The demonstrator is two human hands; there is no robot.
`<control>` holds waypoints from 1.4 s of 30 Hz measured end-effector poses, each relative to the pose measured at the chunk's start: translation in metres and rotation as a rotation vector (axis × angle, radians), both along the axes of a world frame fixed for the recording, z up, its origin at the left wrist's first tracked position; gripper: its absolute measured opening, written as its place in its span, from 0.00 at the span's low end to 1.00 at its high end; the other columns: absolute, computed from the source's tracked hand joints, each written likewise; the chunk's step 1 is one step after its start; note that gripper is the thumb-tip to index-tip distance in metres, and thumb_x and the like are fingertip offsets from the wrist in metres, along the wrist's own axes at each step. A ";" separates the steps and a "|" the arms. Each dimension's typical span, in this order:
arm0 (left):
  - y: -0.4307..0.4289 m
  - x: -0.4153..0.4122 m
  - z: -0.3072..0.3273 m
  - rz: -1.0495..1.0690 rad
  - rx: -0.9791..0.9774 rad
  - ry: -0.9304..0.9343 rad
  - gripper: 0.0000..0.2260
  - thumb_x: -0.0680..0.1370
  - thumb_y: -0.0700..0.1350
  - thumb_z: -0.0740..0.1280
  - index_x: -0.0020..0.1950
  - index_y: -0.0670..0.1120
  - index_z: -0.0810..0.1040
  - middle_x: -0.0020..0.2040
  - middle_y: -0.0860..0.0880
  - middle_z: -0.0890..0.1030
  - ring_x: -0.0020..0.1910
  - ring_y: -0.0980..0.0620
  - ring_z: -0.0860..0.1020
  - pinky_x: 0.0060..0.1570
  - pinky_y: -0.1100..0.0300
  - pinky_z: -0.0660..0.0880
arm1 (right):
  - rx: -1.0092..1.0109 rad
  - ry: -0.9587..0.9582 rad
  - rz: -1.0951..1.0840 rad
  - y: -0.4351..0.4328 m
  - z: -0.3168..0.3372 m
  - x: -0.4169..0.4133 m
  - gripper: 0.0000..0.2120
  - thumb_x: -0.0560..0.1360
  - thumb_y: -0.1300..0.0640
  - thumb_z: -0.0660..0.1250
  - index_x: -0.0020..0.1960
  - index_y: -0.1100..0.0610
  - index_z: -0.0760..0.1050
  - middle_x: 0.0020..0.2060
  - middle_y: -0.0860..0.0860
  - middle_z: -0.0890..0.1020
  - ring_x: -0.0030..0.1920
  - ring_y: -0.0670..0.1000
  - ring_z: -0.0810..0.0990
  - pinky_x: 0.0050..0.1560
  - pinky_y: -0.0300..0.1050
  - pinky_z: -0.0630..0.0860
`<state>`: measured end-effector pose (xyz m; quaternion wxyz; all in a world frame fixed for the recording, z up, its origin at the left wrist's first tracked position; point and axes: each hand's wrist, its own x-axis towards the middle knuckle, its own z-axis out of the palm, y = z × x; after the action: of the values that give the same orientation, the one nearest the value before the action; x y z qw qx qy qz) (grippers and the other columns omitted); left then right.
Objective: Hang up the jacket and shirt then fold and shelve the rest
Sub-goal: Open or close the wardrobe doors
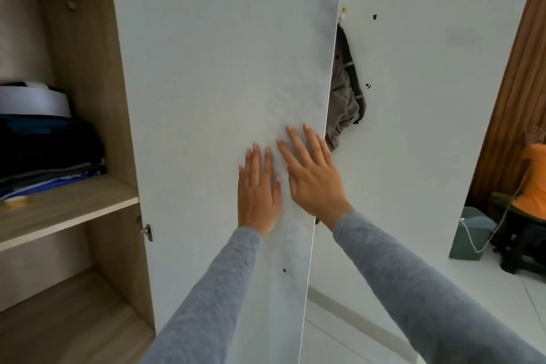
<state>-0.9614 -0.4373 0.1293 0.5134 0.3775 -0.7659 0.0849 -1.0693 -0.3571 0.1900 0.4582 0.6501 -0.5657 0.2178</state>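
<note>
left hand (258,195), right hand (313,183) flat on door (221,68) | garment (345,91) beside right fingers (298,142)

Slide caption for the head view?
Left hand and right hand press flat against the white wardrobe door; folded clothes sit on the open shelf.

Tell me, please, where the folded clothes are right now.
Head view, far left: the folded clothes lie on the wooden shelf, left of the white door.

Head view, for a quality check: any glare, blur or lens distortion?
Head view: soft even light, no glare; door edges lean from the wide lens; left hand and right hand sharp; folded clothes on the shelf dark in shadow.
</note>
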 end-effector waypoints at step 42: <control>0.695 0.648 -0.019 1.599 0.370 0.075 0.22 0.83 0.48 0.50 0.76 0.41 0.55 0.77 0.44 0.56 0.76 0.48 0.52 0.72 0.62 0.44 | 1.132 -0.212 1.619 0.460 -0.055 0.702 0.25 0.81 0.60 0.54 0.76 0.57 0.53 0.77 0.53 0.48 0.77 0.53 0.42 0.74 0.46 0.47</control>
<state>-0.3134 0.2578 0.1103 0.2527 0.8904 -0.2497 0.2845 -0.3678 0.1026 0.1347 -0.2594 0.9404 -0.0099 0.2198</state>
